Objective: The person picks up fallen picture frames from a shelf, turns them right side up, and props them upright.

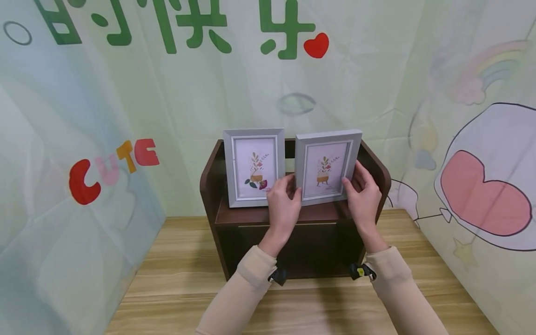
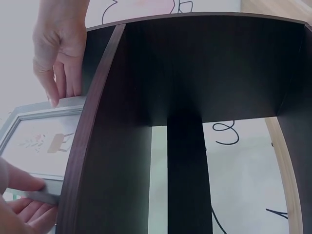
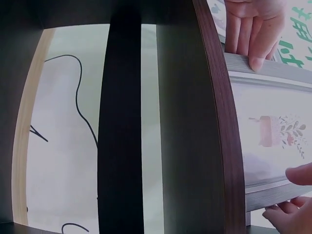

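Observation:
Two grey picture frames stand side by side on the upper level of a dark brown shelf [image 1: 234, 215]. My left hand [image 1: 284, 200] pinches the lower left edge of the right picture frame [image 1: 299, 167], thumb in front and fingers behind. On its other side, my right hand [image 1: 364, 195] grips the lower right edge in the same way. This frame is tilted a little, its right side higher. The left picture frame [image 1: 229, 177] is upright beside it, its lower right corner partly behind my left hand. A dark red rose [image 1: 263, 184] with green leaves shows low on its picture.
The shelf stands on a wood-grain table [image 1: 176, 274], with an open lower compartment [image 1: 310, 251] under the frames. A printed cloth backdrop [image 1: 188, 93] surrounds it on the back and both sides. The shelf's raised side panels [image 1: 378, 174] flank the frames.

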A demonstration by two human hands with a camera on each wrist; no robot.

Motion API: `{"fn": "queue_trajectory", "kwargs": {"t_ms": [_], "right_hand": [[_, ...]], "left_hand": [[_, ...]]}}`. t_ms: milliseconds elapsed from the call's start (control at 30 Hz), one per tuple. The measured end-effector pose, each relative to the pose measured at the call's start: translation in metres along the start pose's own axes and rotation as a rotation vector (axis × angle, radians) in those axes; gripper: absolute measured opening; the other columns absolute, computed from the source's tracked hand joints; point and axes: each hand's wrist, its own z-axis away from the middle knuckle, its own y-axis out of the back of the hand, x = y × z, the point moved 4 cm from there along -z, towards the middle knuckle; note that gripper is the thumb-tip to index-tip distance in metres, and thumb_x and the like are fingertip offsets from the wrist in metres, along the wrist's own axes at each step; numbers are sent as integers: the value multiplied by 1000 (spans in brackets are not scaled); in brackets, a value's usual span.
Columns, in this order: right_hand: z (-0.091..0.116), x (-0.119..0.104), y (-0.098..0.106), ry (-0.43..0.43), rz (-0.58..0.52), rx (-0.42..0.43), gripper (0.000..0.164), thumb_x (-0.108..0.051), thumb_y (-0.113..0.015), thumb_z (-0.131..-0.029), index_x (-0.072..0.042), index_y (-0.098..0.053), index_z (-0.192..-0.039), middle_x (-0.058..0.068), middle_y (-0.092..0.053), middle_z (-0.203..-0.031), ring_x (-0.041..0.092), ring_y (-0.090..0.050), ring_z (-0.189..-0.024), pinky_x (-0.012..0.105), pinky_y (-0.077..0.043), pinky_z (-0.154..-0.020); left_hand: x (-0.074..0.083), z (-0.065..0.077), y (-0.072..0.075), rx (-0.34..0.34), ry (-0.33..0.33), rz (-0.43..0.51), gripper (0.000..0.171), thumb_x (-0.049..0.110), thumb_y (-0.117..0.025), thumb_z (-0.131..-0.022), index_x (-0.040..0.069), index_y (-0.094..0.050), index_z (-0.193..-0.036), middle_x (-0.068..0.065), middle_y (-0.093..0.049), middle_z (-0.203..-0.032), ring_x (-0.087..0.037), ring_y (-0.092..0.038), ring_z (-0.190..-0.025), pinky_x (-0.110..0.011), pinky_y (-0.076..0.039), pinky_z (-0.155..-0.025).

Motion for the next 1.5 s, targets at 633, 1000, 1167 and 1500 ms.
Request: {"fn": "queue_trajectory", "kwargs": {"t_ms": [633, 1000, 1167, 1500], "right_hand": [[-1, -30, 4, 176, 80, 71, 47, -5, -70, -84, 1, -57, -128, 17, -59, -128, 23, -56, -121, 25, -44, -101], [0, -63, 5, 204, 86, 42, 45, 1, -68, -83, 9, -56, -125, 24, -58, -125, 31, -55, -120, 31, -45, -101], [-7, -65, 7, 226, 85, 36, 45, 1, -70, -82, 7, -57, -124, 23, -59, -125, 30, -56, -119, 26, -45, -100], [-21, -76, 9, 230, 51, -15, 44, 1, -68, -83, 8, -57, -125, 22, -58, -128, 29, -54, -122, 26, -43, -102]], "left_hand": [[5, 11, 1, 55, -20, 29, 28, 7, -73, -81, 0, -66, -107, -13, -66, -98, -22, -67, -87, -29, -57, -77], [10, 18, -3, 84, -27, 36, 28, 9, -76, -79, 2, -66, -105, -11, -66, -97, -21, -65, -89, -29, -57, -78], [13, 19, -6, 90, -32, 48, 28, 8, -77, -78, 2, -66, -103, -11, -65, -95, -21, -65, -88, -29, -57, -76], [17, 20, -14, 96, -44, 80, 29, 6, -79, -75, 2, -64, -99, -10, -63, -91, -19, -64, -84, -26, -56, -76]]}}
